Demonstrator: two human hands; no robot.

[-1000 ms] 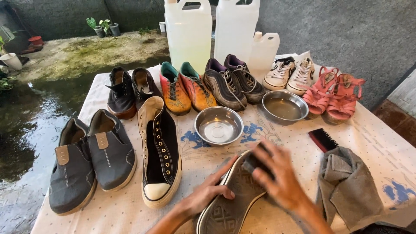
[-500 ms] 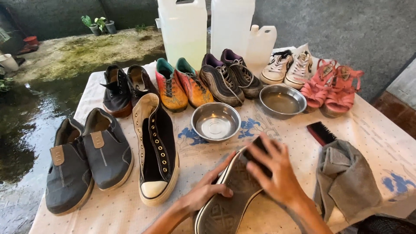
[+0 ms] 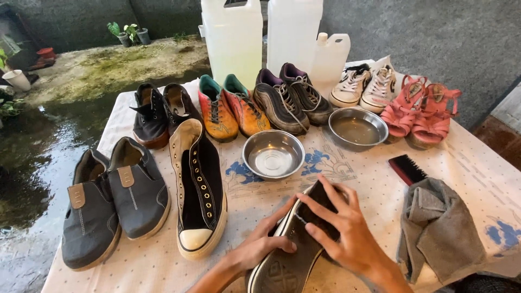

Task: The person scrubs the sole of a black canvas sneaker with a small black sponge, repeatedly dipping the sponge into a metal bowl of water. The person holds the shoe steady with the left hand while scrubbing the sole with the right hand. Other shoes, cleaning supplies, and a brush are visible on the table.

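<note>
Probably backyard: wet mossy ground (image 3: 108, 76), potted plants (image 3: 130, 33).
</note>
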